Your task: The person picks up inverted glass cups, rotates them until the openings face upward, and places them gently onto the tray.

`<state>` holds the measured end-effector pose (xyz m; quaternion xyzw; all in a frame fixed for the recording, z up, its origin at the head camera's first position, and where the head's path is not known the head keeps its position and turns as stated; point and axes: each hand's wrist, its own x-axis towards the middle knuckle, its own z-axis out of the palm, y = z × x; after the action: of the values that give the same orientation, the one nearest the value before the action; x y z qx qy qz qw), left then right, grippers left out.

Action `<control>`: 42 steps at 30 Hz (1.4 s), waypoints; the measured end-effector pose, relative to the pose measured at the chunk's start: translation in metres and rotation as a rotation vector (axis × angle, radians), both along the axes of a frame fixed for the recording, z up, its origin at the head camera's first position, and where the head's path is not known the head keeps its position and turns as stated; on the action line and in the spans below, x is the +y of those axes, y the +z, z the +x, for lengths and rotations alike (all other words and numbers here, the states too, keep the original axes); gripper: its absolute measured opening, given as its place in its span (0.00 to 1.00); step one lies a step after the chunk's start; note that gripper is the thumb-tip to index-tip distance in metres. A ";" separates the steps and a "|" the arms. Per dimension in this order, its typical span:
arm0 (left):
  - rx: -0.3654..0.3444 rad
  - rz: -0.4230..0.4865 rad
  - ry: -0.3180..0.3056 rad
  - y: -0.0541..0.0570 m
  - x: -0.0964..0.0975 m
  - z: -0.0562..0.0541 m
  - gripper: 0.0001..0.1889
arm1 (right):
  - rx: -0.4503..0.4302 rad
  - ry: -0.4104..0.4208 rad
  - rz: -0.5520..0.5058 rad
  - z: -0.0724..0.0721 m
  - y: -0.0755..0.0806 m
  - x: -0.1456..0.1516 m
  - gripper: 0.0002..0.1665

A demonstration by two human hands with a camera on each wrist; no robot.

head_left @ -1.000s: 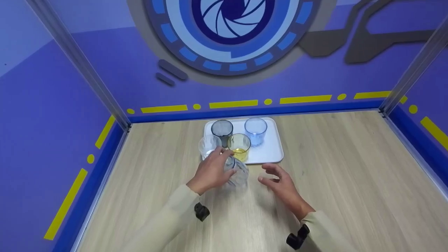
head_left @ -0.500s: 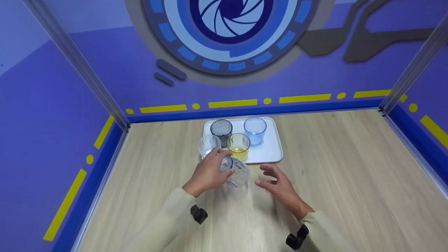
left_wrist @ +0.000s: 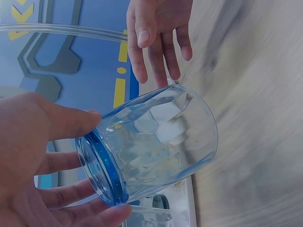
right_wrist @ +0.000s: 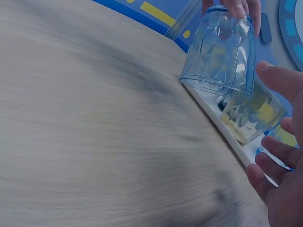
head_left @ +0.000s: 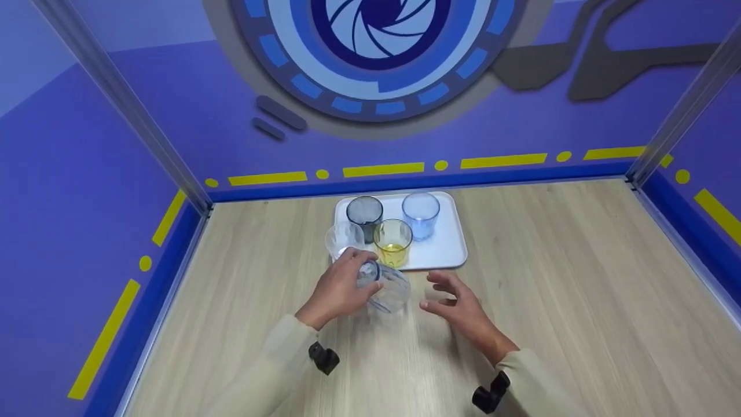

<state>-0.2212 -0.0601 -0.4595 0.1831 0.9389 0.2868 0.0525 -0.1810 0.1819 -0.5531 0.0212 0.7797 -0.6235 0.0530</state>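
My left hand (head_left: 341,284) grips a clear, faintly blue drinking glass (left_wrist: 156,142) by its thick base, thumb on one side and fingers on the other. In the head view the glass lies tilted over in the air, its mouth toward my right hand (head_left: 463,307). That right hand holds nothing; its fingers are loosely bent, a short way right of the glass's mouth. Just beyond stands a white tray (head_left: 448,249) bearing a yellow glass (head_left: 393,243), a grey glass (head_left: 365,214), a blue glass (head_left: 421,216) and a clear glass (head_left: 343,237), partly hidden by my left hand.
The tray sits on a wood-grain table (head_left: 538,278) close to the back wall (head_left: 498,139). Purple-blue panels with metal corner posts (head_left: 666,116) enclose the table at the back and both sides. Each wrist wears a small black camera mount (head_left: 491,392).
My left hand has shifted slightly left and toward me, and the held glass has turned so more of its base shows. My right hand has barely moved.
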 end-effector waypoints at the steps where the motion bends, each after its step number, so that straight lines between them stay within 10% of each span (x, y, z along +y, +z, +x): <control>1: 0.000 0.005 0.001 -0.001 0.000 0.000 0.25 | -0.001 0.002 0.002 0.000 0.000 0.000 0.40; 42: -0.094 0.292 -0.002 -0.028 -0.014 0.001 0.21 | 0.019 0.057 -0.070 0.011 0.001 -0.016 0.43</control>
<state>-0.2206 -0.0741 -0.4874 0.1762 0.8836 0.4282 0.0697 -0.1704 0.1660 -0.5517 -0.0088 0.7582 -0.6488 0.0639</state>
